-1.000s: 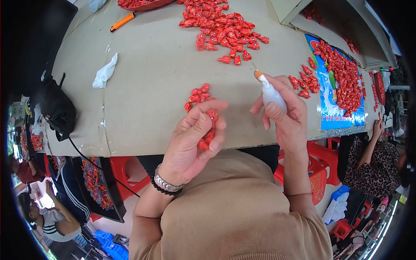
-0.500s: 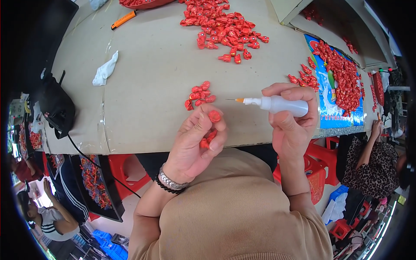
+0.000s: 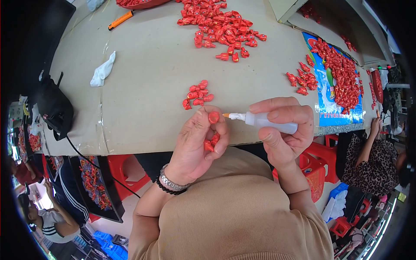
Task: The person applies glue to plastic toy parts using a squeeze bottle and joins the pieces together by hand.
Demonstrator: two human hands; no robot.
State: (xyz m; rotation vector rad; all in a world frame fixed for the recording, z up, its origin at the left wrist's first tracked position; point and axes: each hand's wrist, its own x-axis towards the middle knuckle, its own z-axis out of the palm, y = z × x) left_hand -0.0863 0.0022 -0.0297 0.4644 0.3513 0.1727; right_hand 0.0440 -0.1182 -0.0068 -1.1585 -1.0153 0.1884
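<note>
Between thumb and forefinger, my left hand (image 3: 190, 143) pinches a small red plastic piece (image 3: 214, 117) with a round hollow end facing up. More red pieces (image 3: 211, 142) are tucked under its lower fingers. My right hand (image 3: 288, 130) is closed around a translucent white squeeze bottle (image 3: 273, 122) lying nearly level. The bottle's orange-based needle tip (image 3: 226, 115) points left and meets or nearly meets the pinched piece; the thin needle itself cannot be made out. Just beyond my left hand lies a small group of red pieces (image 3: 198, 93) on the table.
A big heap of red pieces (image 3: 221, 28) spreads across the far table (image 3: 147, 78). Another heap (image 3: 340, 78) covers a blue printed sheet (image 3: 325, 108) at right. An orange marker (image 3: 120, 20), a crumpled white tissue (image 3: 103, 69) and a black bag (image 3: 54, 104) are at left. Other people sit nearby.
My right hand has moved left and slightly down, bringing the bottle's tip from apart to the red piece. My left hand has stayed nearly still, keeping its pinch.
</note>
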